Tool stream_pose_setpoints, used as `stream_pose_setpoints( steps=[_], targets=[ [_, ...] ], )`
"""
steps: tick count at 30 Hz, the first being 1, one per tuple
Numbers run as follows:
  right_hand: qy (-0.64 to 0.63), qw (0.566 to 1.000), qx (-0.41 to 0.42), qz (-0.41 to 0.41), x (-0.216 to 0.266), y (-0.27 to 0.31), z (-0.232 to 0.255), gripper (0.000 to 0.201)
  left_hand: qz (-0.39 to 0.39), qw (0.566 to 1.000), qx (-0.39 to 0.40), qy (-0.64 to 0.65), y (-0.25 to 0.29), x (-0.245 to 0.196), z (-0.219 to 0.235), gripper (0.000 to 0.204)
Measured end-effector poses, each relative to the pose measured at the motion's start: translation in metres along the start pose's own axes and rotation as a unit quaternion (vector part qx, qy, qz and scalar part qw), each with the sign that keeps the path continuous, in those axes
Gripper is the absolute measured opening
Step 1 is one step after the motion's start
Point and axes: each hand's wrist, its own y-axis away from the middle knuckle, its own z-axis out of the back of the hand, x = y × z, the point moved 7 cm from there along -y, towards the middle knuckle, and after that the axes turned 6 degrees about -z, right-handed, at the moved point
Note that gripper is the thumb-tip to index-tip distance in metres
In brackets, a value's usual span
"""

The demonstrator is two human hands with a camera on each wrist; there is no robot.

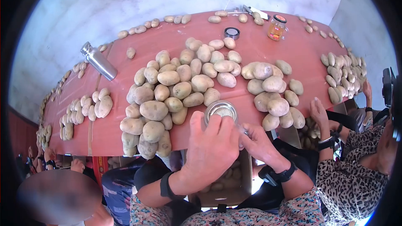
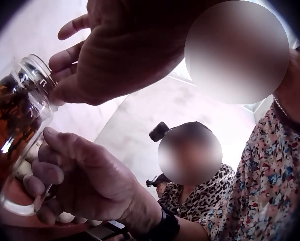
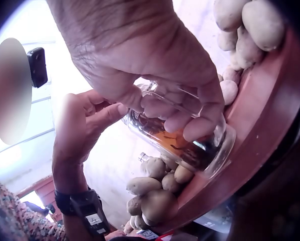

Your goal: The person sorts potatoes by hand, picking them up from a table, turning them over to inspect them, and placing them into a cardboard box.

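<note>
A clear glass mug (image 3: 180,143) holds amber liquid with dark leaves in it. In the head view a round metal strainer (image 1: 222,109) with small holes sits in its mouth. My right hand (image 1: 261,144) grips the mug's handle, its fingers curled through it in the right wrist view. At the mug's neck and rim is my left hand (image 1: 214,148), with thumb and bent fingers around the edge. The left wrist view shows that left hand (image 2: 125,55) above the right hand (image 2: 92,181). Most of the mug's body is hidden under my hands in the head view.
Heaps of potatoes (image 1: 167,78) lie on the red table (image 1: 113,125) before me. Farther off are a steel bottle (image 1: 100,62), a black-rimmed lid (image 1: 231,33) and a jar (image 1: 276,28) of amber contents. A carton (image 1: 224,198) stands below; people sit on both sides.
</note>
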Motion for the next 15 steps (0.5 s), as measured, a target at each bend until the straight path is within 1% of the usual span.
stream_pose_setpoints(
  steps=[2, 3, 5, 6, 8, 9, 10, 12, 13, 14, 15],
  targets=[
    [-0.034, 0.999, 0.018, -0.003, 0.001, 0.000, -0.002, 0.026, 0.035, 0.998, -0.051, 0.033, 0.004, 0.015, 0.014, 0.024],
    [-0.029, 0.999, 0.019, 0.002, 0.005, 0.001, -0.002, 0.026, 0.039, 0.997, -0.056, 0.030, 0.004, 0.021, 0.025, 0.024],
    [-0.037, 0.999, 0.011, -0.023, 0.011, 0.003, 0.001, 0.030, 0.080, 0.979, -0.175, 0.074, 0.012, 0.042, 0.065, 0.024],
    [-0.028, 0.999, 0.013, -0.016, 0.015, 0.003, 0.003, 0.030, 0.085, 0.977, -0.184, 0.069, 0.017, 0.049, 0.074, 0.024],
    [-0.046, 0.999, 0.009, -0.026, 0.016, 0.004, 0.007, 0.033, 0.110, 0.937, -0.298, 0.143, 0.037, 0.067, 0.099, 0.025],
    [-0.049, 0.999, 0.003, -0.021, 0.018, 0.004, 0.009, 0.032, 0.097, 0.922, -0.338, 0.161, 0.044, 0.073, 0.113, 0.026],
    [-0.036, 0.999, 0.004, -0.015, 0.019, 0.005, 0.010, 0.032, 0.102, 0.918, -0.350, 0.157, 0.051, 0.075, 0.122, 0.026],
    [-0.079, 0.996, -0.041, 0.009, 0.025, 0.007, 0.019, 0.031, 0.155, 0.851, -0.411, 0.288, 0.073, 0.090, 0.133, 0.021],
    [-0.101, 0.993, -0.058, 0.018, 0.031, 0.008, 0.021, 0.030, 0.104, 0.851, -0.437, 0.272, 0.077, 0.093, 0.144, 0.014],
    [-0.089, 0.994, -0.055, 0.023, 0.036, 0.006, 0.021, 0.030, 0.109, 0.846, -0.448, 0.268, 0.082, 0.098, 0.147, 0.014],
    [-0.140, 0.986, -0.075, 0.058, 0.042, 0.003, 0.025, 0.029, 0.094, 0.826, -0.473, 0.293, 0.090, 0.102, 0.150, 0.012]
  ],
)
